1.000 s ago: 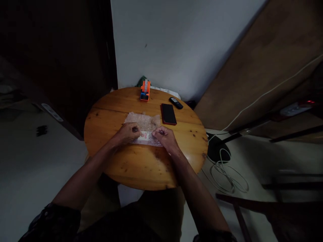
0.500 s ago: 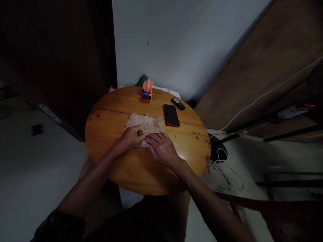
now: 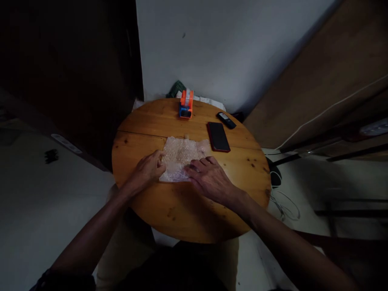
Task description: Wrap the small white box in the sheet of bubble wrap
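A sheet of clear bubble wrap (image 3: pixel 178 155) lies on the round wooden table (image 3: pixel 188 214), its near part folded over or doubled. My left hand (image 3: pixel 149 167) is at its left edge, with the fingers curled and closed on the wrap. On the near right corner, my right hand (image 3: pixel 209 173) grips the wrap between thumb and bent fingers. The fingertips of the right hand are partly hidden behind its knuckles. Whether anything lies inside the wrap cannot be made out.
Behind the wrap stands an orange and blue tape dispenser (image 3: pixel 186 105). A dark phone in a red case (image 3: pixel 218 136) and a small black keypad phone or remote (image 3: pixel 226 120) lie to the right. White cable (image 3: pixel 285 206) is coiled on the floor right of the table.
My hands have moved apart from the middle of the near edge, the left one leftward and the right one rightward. More of the wrap shows between them. The whole view has shifted slightly.
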